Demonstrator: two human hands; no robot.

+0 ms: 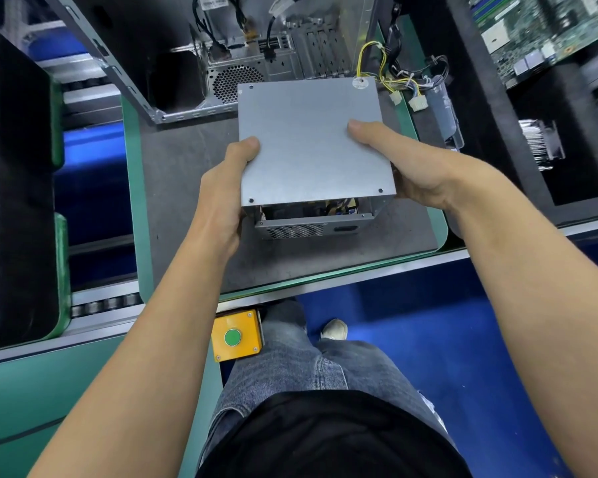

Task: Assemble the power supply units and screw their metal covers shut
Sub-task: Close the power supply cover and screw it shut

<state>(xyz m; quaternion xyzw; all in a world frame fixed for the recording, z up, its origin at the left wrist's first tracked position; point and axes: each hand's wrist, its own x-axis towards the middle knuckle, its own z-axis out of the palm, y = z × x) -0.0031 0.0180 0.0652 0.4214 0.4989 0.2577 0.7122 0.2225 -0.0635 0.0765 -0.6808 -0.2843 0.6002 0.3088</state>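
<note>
The power supply unit [311,146] is gripped above the tray [187,188] by the left hand [221,191] at 8 o'clock and the right hand [404,163] at 3. Its metal cover [308,132] is seated, yet a gap is shown at 6 o'clock; whether screws are fitted cannot be told

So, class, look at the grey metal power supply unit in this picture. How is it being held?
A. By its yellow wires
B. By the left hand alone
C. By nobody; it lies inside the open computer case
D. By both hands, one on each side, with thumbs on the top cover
D: the left hand and the right hand grip opposite sides of the power supply unit, each thumb lying on its flat cover.
</note>
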